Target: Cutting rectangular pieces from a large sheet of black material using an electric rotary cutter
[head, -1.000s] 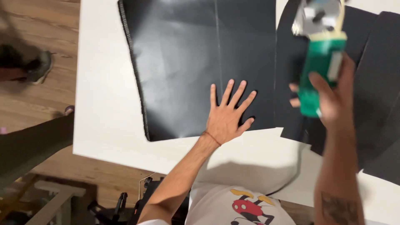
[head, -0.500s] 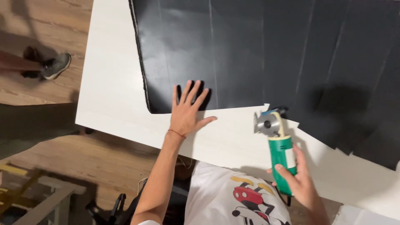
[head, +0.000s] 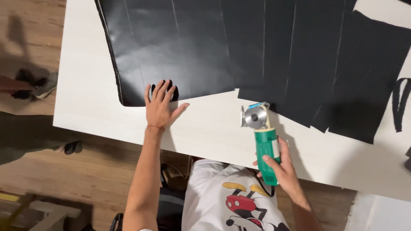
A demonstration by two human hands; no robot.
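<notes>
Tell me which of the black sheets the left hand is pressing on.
The left hand presses the large leftmost black sheet, the one with the rounded lower-left corner; the narrower strips to its right lie untouched.

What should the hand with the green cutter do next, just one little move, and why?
Probably slide the green cutter forward until its round blade meets the near edge of the black sheet. The right hand holds it on the white table, blade just short of the sheets, while the left hand lies flat with its fingertips on the sheet's edge, apparently steadying it.
</notes>
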